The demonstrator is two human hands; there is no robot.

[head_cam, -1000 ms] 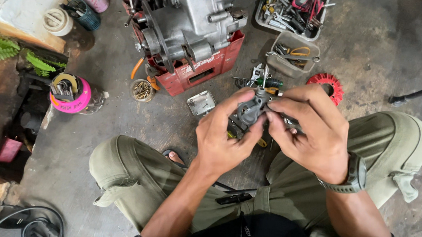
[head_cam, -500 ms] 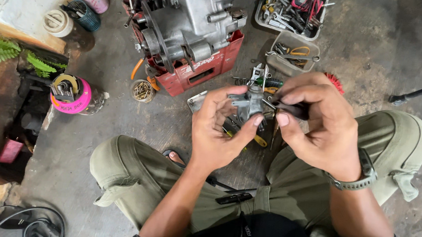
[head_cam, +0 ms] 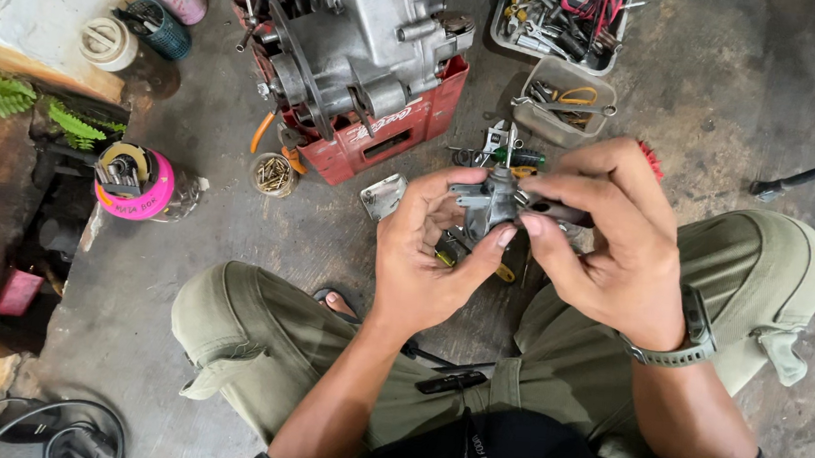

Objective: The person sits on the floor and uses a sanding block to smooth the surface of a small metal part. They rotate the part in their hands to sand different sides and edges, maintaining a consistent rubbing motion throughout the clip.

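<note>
Head view, looking down on a person seated cross-legged on a concrete floor (head_cam: 232, 244). The left hand (head_cam: 424, 259) cups a small grey metal part (head_cam: 489, 202) from below, thumb and fingers curled around it; the part is held above the floor, between the knees. The right hand (head_cam: 610, 245) meets it from the right, fingertips pressed together on a dark tool handle (head_cam: 564, 212) set against the part. A wristwatch (head_cam: 685, 333) sits on the right wrist.

Directly beyond the hands lies a cluster of hand tools (head_cam: 501, 154), partly hidden by the fingers, and a small flat metal piece (head_cam: 383, 196) just left of the part. Farther off, an engine block (head_cam: 354, 41) rests on a red plastic crate (head_cam: 395, 136); a small tin of screws (head_cam: 274, 174) stands just beside the crate. Two grey trays hold tools: the upper tray (head_cam: 565, 18) is crowded, the lower tray (head_cam: 563, 101) carries pliers with yellow grips. A red toothed object (head_cam: 650, 159) shows behind the right hand, mostly covered.

To the left, a pink-banded jar (head_cam: 135, 183) holds sockets; a teal basket (head_cam: 157, 30) and pale lids stand near a wall edge with a fern frond (head_cam: 11, 96). A black rod (head_cam: 814, 174) lies at the right. The floor is grey, stained and oily; a coiled cable (head_cam: 52, 429) lies at lower left.
</note>
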